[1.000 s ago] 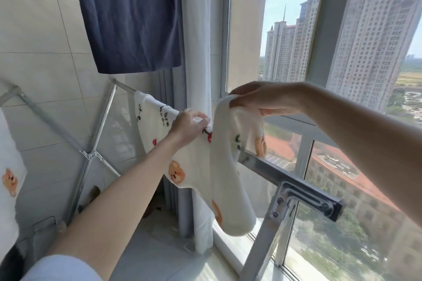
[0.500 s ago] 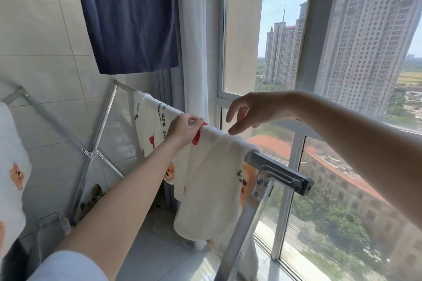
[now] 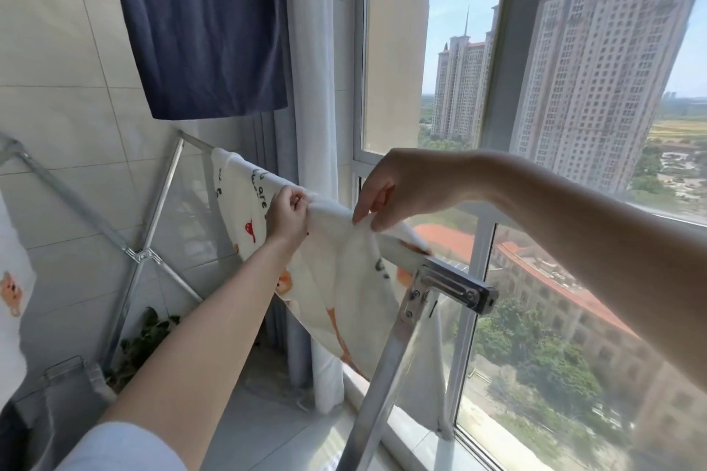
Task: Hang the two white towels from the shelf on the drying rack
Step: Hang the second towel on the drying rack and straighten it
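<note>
A white towel with orange animal prints and black lettering is draped over the far top bar of the metal drying rack, next to the window. My left hand pinches the towel's top fold at the bar. My right hand pinches the same fold a little to the right, thumb and fingers on the cloth. A second white towel with the same print hangs at the left edge of the view, only partly visible.
A dark blue T-shirt hangs overhead against the tiled wall. A white curtain hangs beside the window frame. The rack's crossed legs stand at the left, with a potted plant on the floor behind them.
The towel has gone from being held bunched above the bar to lying over it. My right hand let go, then came down and pinched the fold again; my left hand stayed on it.
</note>
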Demonstrator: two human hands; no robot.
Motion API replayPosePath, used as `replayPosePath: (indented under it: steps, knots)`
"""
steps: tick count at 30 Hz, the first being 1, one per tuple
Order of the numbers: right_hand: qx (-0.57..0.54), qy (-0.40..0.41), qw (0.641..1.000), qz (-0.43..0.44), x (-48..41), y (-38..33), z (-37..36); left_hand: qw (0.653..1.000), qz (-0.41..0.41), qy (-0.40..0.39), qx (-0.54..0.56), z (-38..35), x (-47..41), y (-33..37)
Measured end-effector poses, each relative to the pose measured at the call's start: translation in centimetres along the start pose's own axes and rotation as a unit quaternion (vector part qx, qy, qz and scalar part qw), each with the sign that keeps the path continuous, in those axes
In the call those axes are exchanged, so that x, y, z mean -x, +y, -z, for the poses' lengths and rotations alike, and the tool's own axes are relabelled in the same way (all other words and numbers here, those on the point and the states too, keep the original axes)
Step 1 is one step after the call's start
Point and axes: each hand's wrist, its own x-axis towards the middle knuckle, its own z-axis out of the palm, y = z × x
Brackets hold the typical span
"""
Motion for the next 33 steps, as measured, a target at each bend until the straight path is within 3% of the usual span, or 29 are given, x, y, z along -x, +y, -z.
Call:
replayPosePath:
  steps: [5, 11, 18, 26, 33]
  knots:
    - [-0.037, -0.143, 0.988, -0.036, 0.5, -0.2, -0.3, 0.994, 0.089, 0.047, -0.033, 1.0, -0.8, -1.9]
    - [0.102, -0.060, 0.989, -0.087, -0.7, 1.6, -1.7, 0.989, 0.128, -0.057, 0.054, 0.8, 0.2, -1.8]
    - [0.121, -0.060, 0.988, -0.079, -1.4, 1.7, -1.9, 0.994, 0.111, -0.005, 0.013, -0.2, -0.5, -0.6]
    - [-0.003, -0.253, 0.951, -0.181, -0.7, 1.5, 0.0, 0.992, 0.113, -0.030, -0.053, 0.3, -1.5, -0.1]
    - [0.011, -0.036, 0.991, -0.132, -3.1, 1.8, -2.1, 0.996, 0.036, -0.025, -0.081, -1.1, -1.1, 0.6]
